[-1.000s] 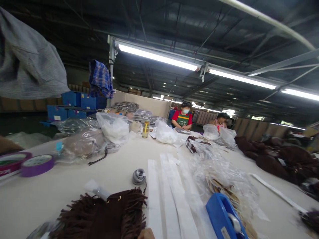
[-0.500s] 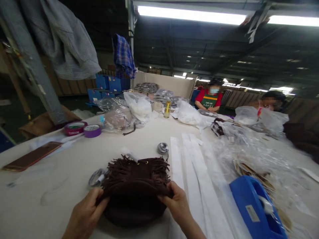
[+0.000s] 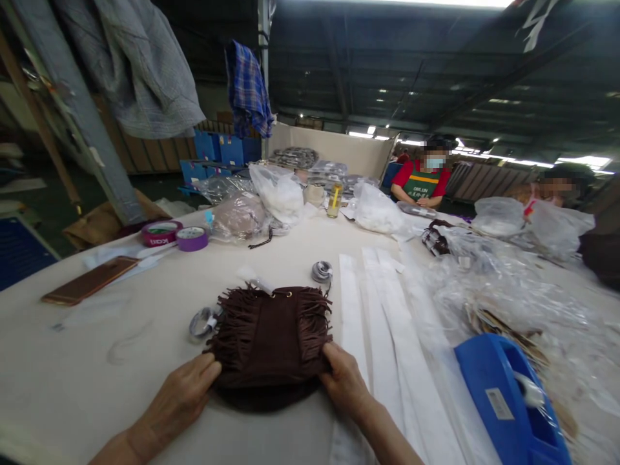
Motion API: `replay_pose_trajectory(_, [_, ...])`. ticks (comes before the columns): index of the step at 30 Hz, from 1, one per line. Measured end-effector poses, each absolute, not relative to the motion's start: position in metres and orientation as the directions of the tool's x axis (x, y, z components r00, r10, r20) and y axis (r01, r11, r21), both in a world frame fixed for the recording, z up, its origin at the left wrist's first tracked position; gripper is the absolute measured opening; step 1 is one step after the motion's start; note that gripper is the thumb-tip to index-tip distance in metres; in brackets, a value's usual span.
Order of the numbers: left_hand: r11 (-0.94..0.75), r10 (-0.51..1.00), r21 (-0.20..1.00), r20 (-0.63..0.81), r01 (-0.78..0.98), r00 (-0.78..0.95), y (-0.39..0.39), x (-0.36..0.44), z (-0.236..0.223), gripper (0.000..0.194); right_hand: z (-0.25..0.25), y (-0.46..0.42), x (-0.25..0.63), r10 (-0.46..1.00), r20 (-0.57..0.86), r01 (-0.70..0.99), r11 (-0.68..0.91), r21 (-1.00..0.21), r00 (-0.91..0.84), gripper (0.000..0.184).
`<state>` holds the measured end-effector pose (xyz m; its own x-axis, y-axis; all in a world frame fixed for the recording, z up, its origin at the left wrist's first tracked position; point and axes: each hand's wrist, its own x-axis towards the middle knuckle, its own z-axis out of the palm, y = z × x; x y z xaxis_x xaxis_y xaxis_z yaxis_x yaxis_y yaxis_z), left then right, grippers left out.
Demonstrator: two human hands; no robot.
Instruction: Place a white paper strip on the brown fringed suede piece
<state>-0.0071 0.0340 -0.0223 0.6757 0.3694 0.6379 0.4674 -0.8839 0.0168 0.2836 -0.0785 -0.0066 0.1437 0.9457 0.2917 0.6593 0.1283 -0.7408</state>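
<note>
A dark brown suede bag [image 3: 271, 342] with fringe down both sides lies flat on the pale table [image 3: 121, 361] in front of me. My left hand [image 3: 186, 394] grips its lower left edge with curled fingers. My right hand [image 3: 345, 381] pinches its lower right edge. A metal chain coil [image 3: 201, 321] lies at the bag's left side, and a second coil [image 3: 321, 271] sits just beyond its top right corner.
White paper strips [image 3: 378, 310] run along the table right of the bag. A blue tape dispenser [image 3: 508, 400] sits at the near right beside clear plastic bags [image 3: 489, 290]. Tape rolls [image 3: 177, 236] and a phone [image 3: 90, 289] lie left. Two other people [image 3: 423, 181] work at the far end.
The view dropped from the far table to my hands. Both hands took hold of the fringed bag's lower edge and flattened it out on the table.
</note>
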Motion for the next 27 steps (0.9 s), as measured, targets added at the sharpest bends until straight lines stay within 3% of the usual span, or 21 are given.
replay_pose_trajectory(4, [-0.852,0.381,-0.050,0.623,0.521,0.683,0.030,-0.009,-0.008,0.022,-0.004,-0.078,0.283,0.946,0.290,0.676,0.118,-0.727,0.147,0.012])
replay_pose_trajectory(8, [-0.793,0.356,-0.088,0.735,0.603,0.576,0.000,-0.005,0.009,0.003,0.000,-0.075,0.283,0.959,0.227,0.639,0.068,-0.766,0.170,0.012])
replay_pose_trajectory(13, [-0.919,0.220,-0.090,0.693,0.385,0.687,-0.047,0.040,-0.014,0.023,0.007,-0.069,0.285,0.974,0.124,0.566,-0.004,-0.825,0.187,0.016])
replay_pose_trajectory(17, [-0.837,0.304,-0.146,0.676,0.527,0.671,-0.054,0.085,-0.032,0.026,0.009,-0.066,0.287,0.976,0.064,0.506,-0.050,-0.861,0.206,0.013])
replay_pose_trajectory(23, [-0.747,0.354,-0.424,0.399,0.513,0.846,-0.050,0.103,-0.035,0.033,0.000,-0.064,0.288,0.969,0.043,0.399,-0.059,-0.915,0.242,0.012])
replay_pose_trajectory(27, [-0.758,0.303,-0.418,0.455,0.502,0.837,-0.055,0.102,-0.056,0.035,-0.007,-0.065,0.289,0.962,0.062,0.366,-0.042,-0.930,0.267,0.019])
